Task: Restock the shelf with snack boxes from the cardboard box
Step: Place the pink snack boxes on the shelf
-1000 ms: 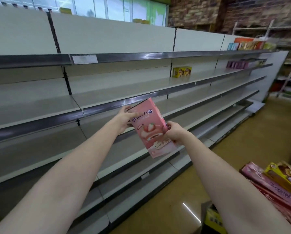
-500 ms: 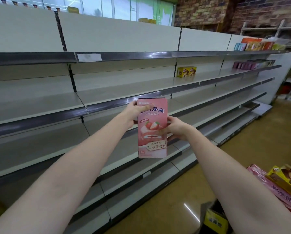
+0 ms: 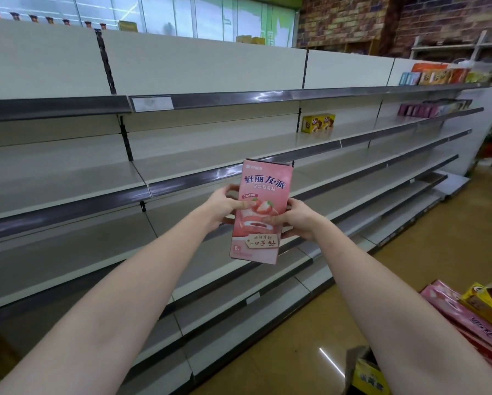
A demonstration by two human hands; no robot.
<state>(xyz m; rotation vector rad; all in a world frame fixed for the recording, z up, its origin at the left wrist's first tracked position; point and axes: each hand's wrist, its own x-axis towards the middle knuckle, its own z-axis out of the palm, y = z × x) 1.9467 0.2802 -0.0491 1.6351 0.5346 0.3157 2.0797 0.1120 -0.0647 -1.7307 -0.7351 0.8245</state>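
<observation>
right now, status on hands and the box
Left hand and right hand both grip the pink snack box, upright. Held in front of the bare shelf, not yet on it. Nothing in the way.

Premises: retail shop, snack aisle, as I see it through the head camera. Evidence: long run of tiered display shelving (image 3: 239, 155) with metal price-strip edges; a label holder (image 3: 152, 103) on the top rail; packaged goods faced out at the far end (image 3: 438, 76); yellow snack boxes (image 3: 318, 123) mid-shelf.
</observation>
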